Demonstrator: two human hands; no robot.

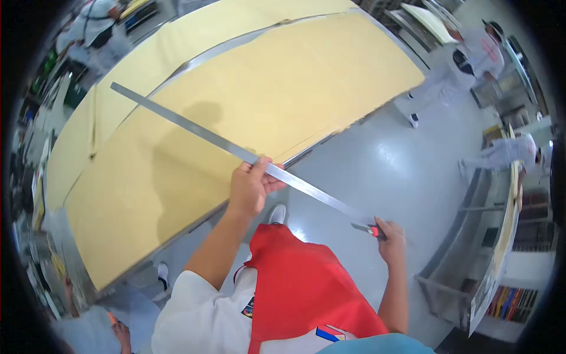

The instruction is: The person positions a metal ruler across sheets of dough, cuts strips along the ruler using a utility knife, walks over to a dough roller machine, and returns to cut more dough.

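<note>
My left hand (pixel 250 186) is closed around the middle of a long metal straightedge (pixel 188 125), thumb on top and fingers beneath. The strip slants from over the table down to the right, its near end close to my right hand (pixel 391 243). That hand grips a red and black utility knife (pixel 377 232), with the blade out and pointing left. Under the far half of the straightedge lies a broad pale-yellow sheet (pixel 295 76) covering the table, with shadows across it. A thin line shows in the sheet near its front edge, beyond my left hand.
A second yellow sheet (pixel 206 29) lies beyond a seam. At lower left, another person's hand (pixel 122 336) is near an orange object. More people in white (pixel 480 53) stand at right and upper left. A metal-framed table (pixel 436 295) stands at right on the grey floor (pixel 377 159).
</note>
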